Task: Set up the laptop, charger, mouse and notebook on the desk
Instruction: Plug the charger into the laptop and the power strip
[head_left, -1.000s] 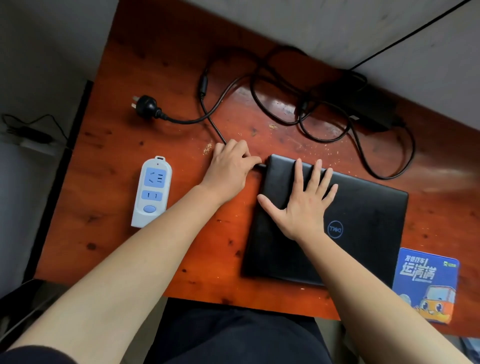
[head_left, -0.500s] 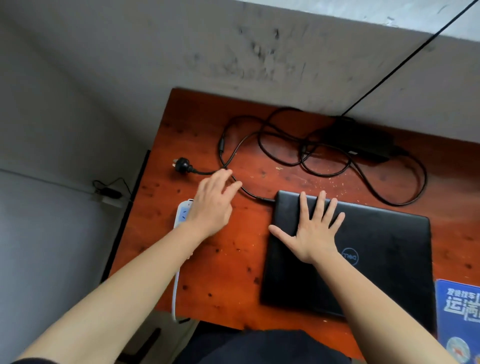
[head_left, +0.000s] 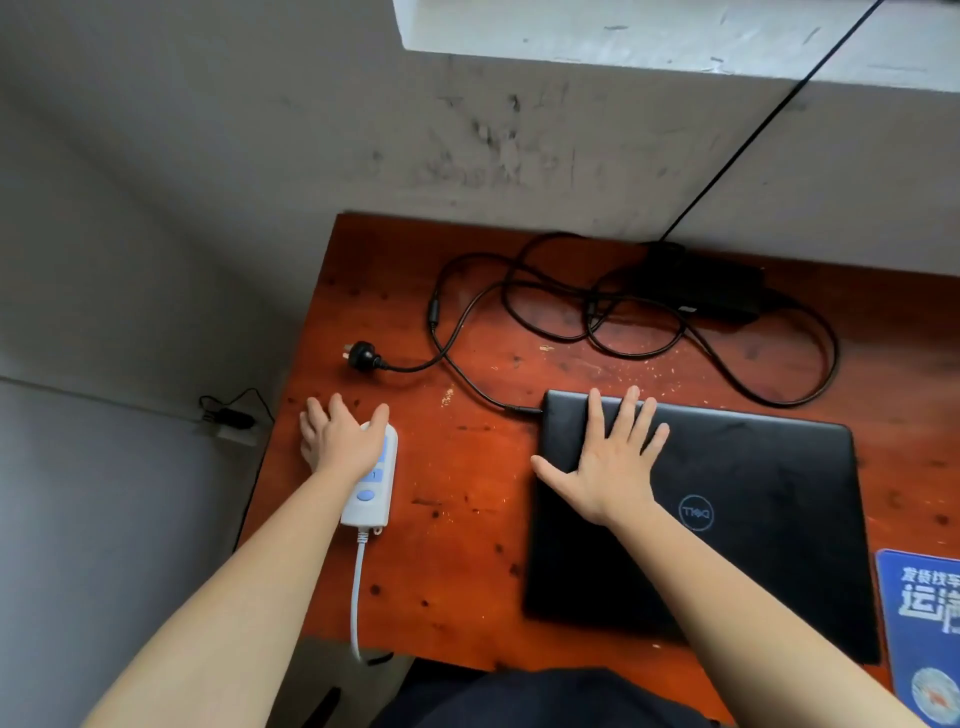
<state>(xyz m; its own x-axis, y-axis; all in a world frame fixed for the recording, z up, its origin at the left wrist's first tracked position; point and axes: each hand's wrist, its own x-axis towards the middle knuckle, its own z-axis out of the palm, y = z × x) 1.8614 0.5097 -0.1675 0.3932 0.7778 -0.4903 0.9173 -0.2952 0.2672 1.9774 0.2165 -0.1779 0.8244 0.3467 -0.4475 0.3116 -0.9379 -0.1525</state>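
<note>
Wiring the charger (head_left: 717, 296) is judged in hand: the strip (head_left: 371, 499) is covered by the left hand (head_left: 340, 441), the closed laptop (head_left: 753, 545) on the table (head_left: 467, 519) by the right hand (head_left: 608, 467), fingers (head_left: 596, 415) apart; the nearby plug (head_left: 363, 356) must be fetched next.

West of the laptop (head_left: 753, 519), the left grip (head_left: 343, 441) covers the far end of the white power strip (head_left: 371, 499), hiding the sockets there. The strip's cord (head_left: 356, 597) drops over the counter (head_left: 467, 519) edge, its end out of sight. The right grip (head_left: 608, 467) and forearm hide part of the laptop's lid. Right of the laptop, a blue printed item (head_left: 919, 613) is cut by the frame edge; notebook or pad, I cannot tell. Beyond the laptop, the charger brick (head_left: 701, 291) is dark and blurred. Its plug (head_left: 522, 410) at the laptop's far left corner is too small to judge as seated.
</note>
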